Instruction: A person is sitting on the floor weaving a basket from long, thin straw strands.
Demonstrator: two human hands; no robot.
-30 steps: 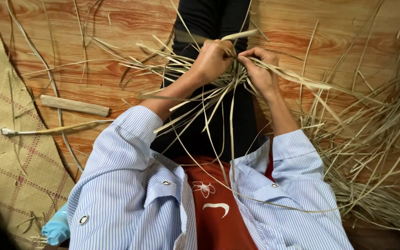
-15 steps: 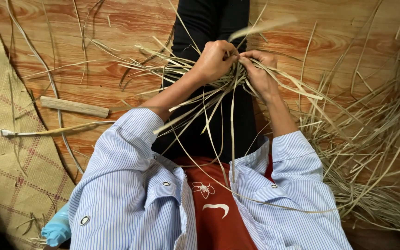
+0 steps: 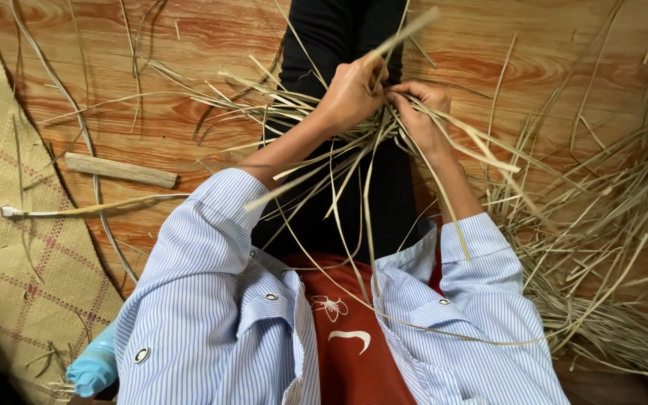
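Head view, the only one on file. We find both hands raised over the lap, meeting above the black trouser legs (image 3: 339, 45). We note the left hand (image 3: 352, 91) closed around a long pale straw strip (image 3: 403, 34), which rises up and to the right from the fist. We note the right hand (image 3: 421, 112) just beside it, fingers curled and pinching into the same knot of straw strips (image 3: 339, 142); the two hands touch or nearly touch at the fingertips. Loose ends of that bundle fan outward and hang down across the lap toward the red shirt (image 3: 354, 352) and the striped blue sleeves (image 3: 204, 262).

We record a large heap of loose straw (image 3: 594, 247) on the wood-grain floor (image 3: 189, 45) at the right, well apart from the hands. At the left we see a short flat wooden stick (image 3: 121, 170) lying on the floor, near a woven mat (image 3: 9, 247). A light blue bottle (image 3: 93, 367) shows at the lower left edge, partly hidden by the sleeve.
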